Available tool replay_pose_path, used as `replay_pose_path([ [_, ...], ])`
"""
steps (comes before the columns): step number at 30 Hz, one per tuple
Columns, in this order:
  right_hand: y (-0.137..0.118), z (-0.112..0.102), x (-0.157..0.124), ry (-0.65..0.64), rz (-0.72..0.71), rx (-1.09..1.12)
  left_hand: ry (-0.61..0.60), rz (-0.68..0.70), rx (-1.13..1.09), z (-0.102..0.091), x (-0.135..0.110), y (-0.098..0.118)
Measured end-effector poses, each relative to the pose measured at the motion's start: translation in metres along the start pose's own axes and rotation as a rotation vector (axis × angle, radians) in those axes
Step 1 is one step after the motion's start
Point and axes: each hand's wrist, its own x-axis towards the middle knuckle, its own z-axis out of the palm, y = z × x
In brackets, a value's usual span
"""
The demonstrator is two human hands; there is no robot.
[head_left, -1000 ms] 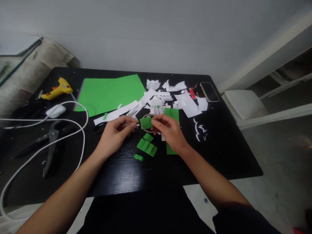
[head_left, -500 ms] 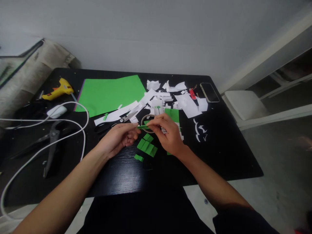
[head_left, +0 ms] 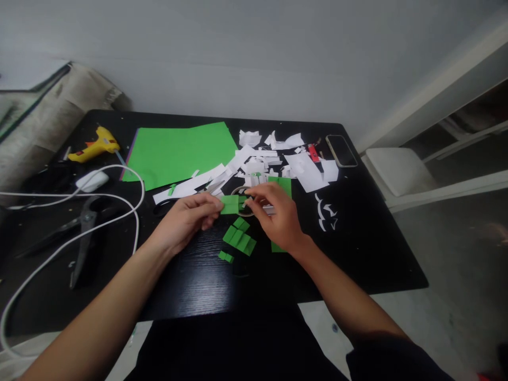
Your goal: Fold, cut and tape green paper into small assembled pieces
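Note:
Between the thumb and fingers of my left hand (head_left: 194,217) is a small green paper piece (head_left: 229,205), its flat face toward me. My right hand (head_left: 278,214) has its thumb and forefinger bent round the narrow right end of that piece; the exact contact is hard to make out. Just below lie folded green paper pieces (head_left: 239,241) and a tiny green strip (head_left: 226,257). Behind the fingers a roll of tape (head_left: 237,190) is partly hidden. A larger green paper strip (head_left: 284,184) passes under my right hand.
White paper scraps (head_left: 254,153) spread across the back of the black table (head_left: 357,254). Green sheets (head_left: 178,153), a yellow glue gun (head_left: 97,145), large scissors (head_left: 86,227) and a white cable (head_left: 137,222) are on the left. A phone (head_left: 341,151) and red cutter (head_left: 313,153) lie right.
The green piece has turned from edge-on to face-on. My right fingers have parted slightly and moved back, and my left hand has rolled over, covering more of the smaller scissors.

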Motion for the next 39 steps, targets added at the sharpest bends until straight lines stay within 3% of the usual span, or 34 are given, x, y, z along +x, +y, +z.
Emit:
replay_pose_path([
  [3,-0.004,-0.002,0.000,-0.221,0.204,0.095,0.079,0.209,0.017,0.001,-0.002,0.003],
  [7,-0.011,-0.001,-0.003,-0.580,0.186,-0.039,0.143,0.311,-0.024,0.004,-0.004,0.006],
  [11,-0.016,0.004,-0.007,-0.712,0.163,-0.225,0.160,0.327,-0.062,0.005,-0.004,0.004],
  [15,-0.018,0.007,-0.006,-0.762,0.171,-0.268,0.152,0.332,-0.075,0.005,-0.003,0.001],
  [18,-0.020,0.007,-0.004,-0.742,0.203,-0.193,0.151,0.330,-0.077,0.006,-0.003,0.000],
  [21,-0.017,0.007,-0.002,-0.662,0.329,-0.007,0.168,0.348,-0.095,0.008,-0.004,0.001],
  [26,-0.006,0.007,0.002,-0.275,0.575,0.371,0.164,0.347,-0.134,0.008,-0.006,0.001],
  [31,0.001,0.010,0.002,-0.071,0.760,0.514,0.048,0.299,-0.004,0.007,-0.008,-0.005],
  [34,0.001,0.012,0.001,0.080,0.728,0.537,0.014,0.245,0.137,0.009,-0.009,-0.012],
  [39,-0.002,0.010,0.001,0.058,0.588,0.462,0.014,0.188,0.166,0.012,-0.008,-0.019],
])
